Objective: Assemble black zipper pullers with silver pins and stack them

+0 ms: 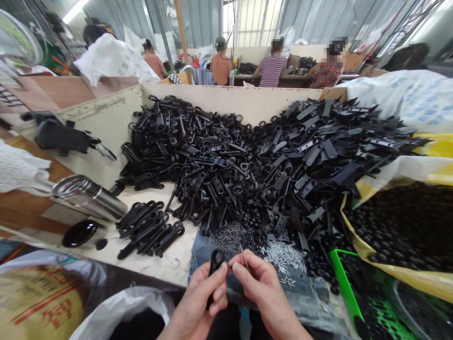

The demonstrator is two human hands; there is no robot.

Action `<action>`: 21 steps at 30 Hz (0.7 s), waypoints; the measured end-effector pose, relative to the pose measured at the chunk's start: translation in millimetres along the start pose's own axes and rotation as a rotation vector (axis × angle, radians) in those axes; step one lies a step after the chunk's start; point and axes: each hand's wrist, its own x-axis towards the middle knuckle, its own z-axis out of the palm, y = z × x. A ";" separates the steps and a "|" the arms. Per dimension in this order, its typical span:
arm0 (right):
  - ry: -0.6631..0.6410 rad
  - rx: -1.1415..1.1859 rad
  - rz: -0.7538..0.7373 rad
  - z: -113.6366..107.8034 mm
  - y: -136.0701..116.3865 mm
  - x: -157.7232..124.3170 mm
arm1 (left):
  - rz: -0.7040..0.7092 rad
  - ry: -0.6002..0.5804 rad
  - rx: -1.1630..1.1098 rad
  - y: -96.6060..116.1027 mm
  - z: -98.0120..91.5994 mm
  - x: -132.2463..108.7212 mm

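Observation:
My left hand (208, 288) is closed round a black ringed plastic part (217, 257), whose ring stands up above the thumb. Close beside it, my right hand (256, 276) pinches something thin and small that I cannot make out, its fingertips nearly touching the left thumb. Just beyond both hands lie small silver pins (285, 257) and a heap of tiny dark pieces (231, 234) on a blue-grey mat (201, 252). A big pile of black ringed parts (198, 156) rises behind, with flat black pieces (318, 151) on its right.
Left of the pile are a row of black parts (150, 226), a steel cup (92, 196) and a black round lid (79, 233). A green tray (348, 288) and a yellow-edged sack (389, 271) of dark beads stand at right. Several people sit beyond the partition (212, 97).

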 end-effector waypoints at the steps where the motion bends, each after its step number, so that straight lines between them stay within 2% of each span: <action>1: 0.005 -0.027 -0.016 -0.4 0.5 -0.2 | -0.007 0.000 -0.020 -1.7 -0.9 0.7; 10: 0.010 -0.222 -0.134 -5.3 0.7 0.5 | 0.000 0.023 -0.154 -19.5 -5.4 6.4; 18: 0.033 -0.269 -0.166 -8.1 2.6 -0.7 | -0.063 0.046 -0.177 -15.5 6.7 -0.4; 21: 0.030 -0.288 -0.180 -9.4 -0.4 -0.8 | -0.043 0.057 -0.152 -15.4 7.2 0.8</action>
